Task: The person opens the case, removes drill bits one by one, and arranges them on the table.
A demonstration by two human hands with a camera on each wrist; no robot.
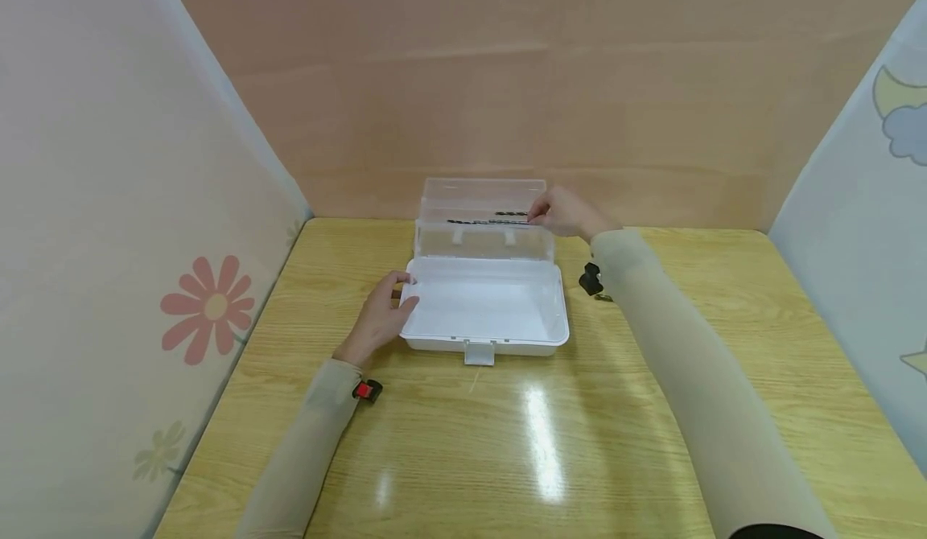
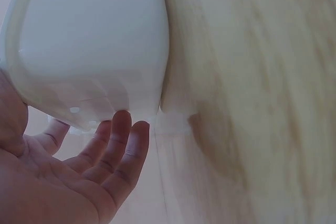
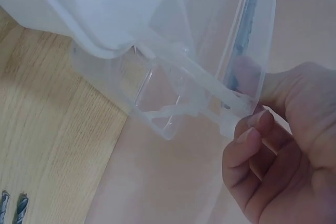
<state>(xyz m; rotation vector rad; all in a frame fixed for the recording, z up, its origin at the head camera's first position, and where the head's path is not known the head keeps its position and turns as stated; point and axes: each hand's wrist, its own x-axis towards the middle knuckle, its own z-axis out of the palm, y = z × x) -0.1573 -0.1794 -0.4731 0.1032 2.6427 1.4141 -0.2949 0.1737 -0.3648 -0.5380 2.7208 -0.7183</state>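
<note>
Drill bits [image 1: 474, 222] lie lengthwise in the translucent raised tray [image 3: 266, 40] behind the open white box [image 1: 562, 306], the right hand [image 1: 563, 211] curled at its end; whether it pinches tray or bit cannot be told. The left hand [image 1: 380, 314] rests loosely spread against the box's side. A hard push could tip the tray and spill its bits; too light a steadying touch could let the box slide across the table [image 1: 615, 442].

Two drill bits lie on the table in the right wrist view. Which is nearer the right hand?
The rightmost drill bit; the other drill bit, at that picture's left edge, lies farther from the right hand.
</note>
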